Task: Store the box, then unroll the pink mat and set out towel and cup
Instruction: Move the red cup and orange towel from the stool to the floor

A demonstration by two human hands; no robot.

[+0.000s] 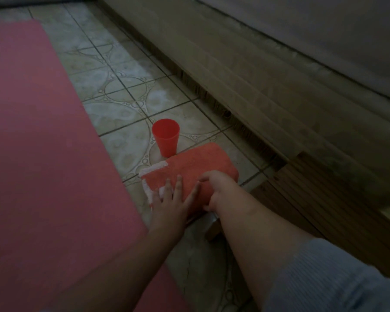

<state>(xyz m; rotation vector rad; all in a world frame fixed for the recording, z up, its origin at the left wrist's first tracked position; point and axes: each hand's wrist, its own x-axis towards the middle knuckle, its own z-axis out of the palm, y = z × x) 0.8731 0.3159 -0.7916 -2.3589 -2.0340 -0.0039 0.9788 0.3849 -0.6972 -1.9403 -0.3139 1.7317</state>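
Nearest: right forearm in a pale ribbed sleeve [338,278], reaching forward over the tiled floor [131,86]. Right hand [214,188] down on the folded orange towel [194,167], fingers curled over its near right end, thumb under the edge. Left hand [169,203] flat on the near left corner, fingers spread, pressing rather than gripping. Towel on the floor just beside the unrolled pink mat [36,143], long axis slanted from near left to far right. Both hands on it, right closer to the middle. Just beyond, touching or nearly so: upright red cup [166,137]. Probably only squaring the towel left to do. No box seen.
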